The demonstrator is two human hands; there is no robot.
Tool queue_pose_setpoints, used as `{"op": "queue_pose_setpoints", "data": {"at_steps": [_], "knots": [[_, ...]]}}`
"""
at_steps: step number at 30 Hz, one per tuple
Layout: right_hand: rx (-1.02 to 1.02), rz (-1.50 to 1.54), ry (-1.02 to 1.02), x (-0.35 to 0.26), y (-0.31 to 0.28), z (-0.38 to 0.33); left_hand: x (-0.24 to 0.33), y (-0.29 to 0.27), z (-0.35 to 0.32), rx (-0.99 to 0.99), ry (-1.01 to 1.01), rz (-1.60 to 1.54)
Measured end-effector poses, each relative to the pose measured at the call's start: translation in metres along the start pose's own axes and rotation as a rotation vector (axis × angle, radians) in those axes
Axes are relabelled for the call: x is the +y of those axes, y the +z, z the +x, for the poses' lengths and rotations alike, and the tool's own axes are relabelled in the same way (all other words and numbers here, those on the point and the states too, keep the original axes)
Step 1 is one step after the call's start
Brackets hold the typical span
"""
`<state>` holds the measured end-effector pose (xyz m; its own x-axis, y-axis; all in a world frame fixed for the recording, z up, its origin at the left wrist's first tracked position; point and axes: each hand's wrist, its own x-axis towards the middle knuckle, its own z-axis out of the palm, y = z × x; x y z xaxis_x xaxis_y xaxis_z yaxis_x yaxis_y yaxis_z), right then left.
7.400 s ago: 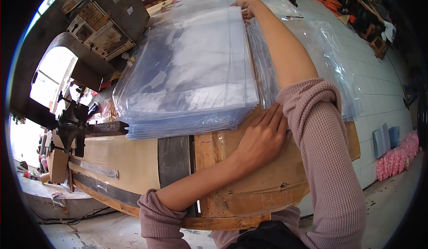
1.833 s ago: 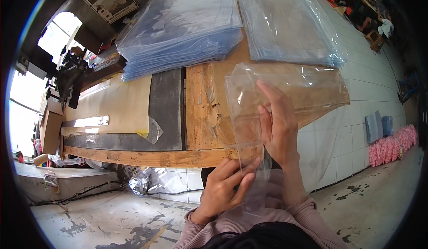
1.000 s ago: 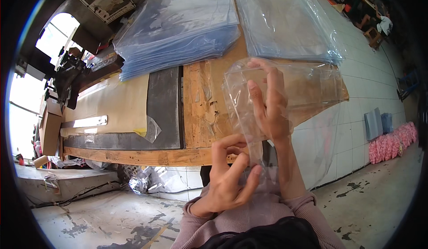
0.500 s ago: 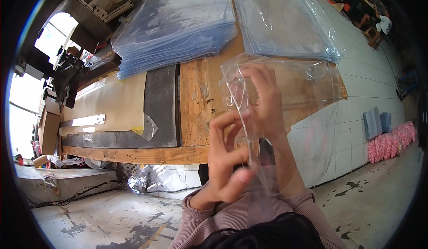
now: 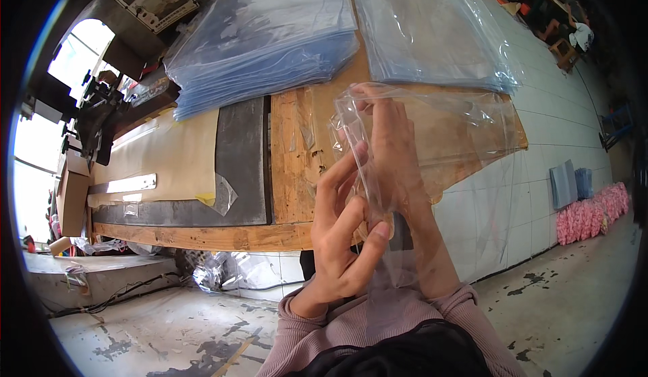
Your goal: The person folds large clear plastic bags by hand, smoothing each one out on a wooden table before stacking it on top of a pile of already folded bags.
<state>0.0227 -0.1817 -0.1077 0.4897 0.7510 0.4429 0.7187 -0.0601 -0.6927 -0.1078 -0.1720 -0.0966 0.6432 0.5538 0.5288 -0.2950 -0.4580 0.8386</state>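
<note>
A clear plastic sheet or bag is held up in front of me, its folded left edge running from far to near. My left hand pinches that edge between thumb and fingers, near its lower end. Seen through the plastic, my right hand reaches up with its fingers bent over the far corner. The rest of the film spreads to the right above the wooden table and hangs past its edge. Whether my right hand is inside a bag or just behind the film, I cannot tell.
Thick stack of bluish clear plastic at the far left; another stack at the far right. A dark board with tan covering lies left, beside a black machine. Pink bundles sit on the floor at right.
My left hand's fingers have closed in on the edge, thumb moving up. My right hand's fingers have straightened and shifted toward the far corner. The folded edge has opened slightly there.
</note>
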Motion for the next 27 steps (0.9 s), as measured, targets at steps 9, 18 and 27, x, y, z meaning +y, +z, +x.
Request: {"op": "queue_pose_setpoints", "data": {"at_steps": [9, 18, 27], "knots": [[0.077, 0.492, 0.104, 0.002, 0.003, 0.002, -0.005, -0.012, 0.0, -0.046, -0.203, -0.385], [0.074, 0.446, 0.171, 0.003, -0.003, 0.003, -0.014, -0.034, 0.044, -0.122, -0.472, -0.584], [0.03, 0.162, 0.155, 0.0, -0.002, 0.002, -0.019, -0.039, 0.052, -0.265, -0.814, -0.557]]}}
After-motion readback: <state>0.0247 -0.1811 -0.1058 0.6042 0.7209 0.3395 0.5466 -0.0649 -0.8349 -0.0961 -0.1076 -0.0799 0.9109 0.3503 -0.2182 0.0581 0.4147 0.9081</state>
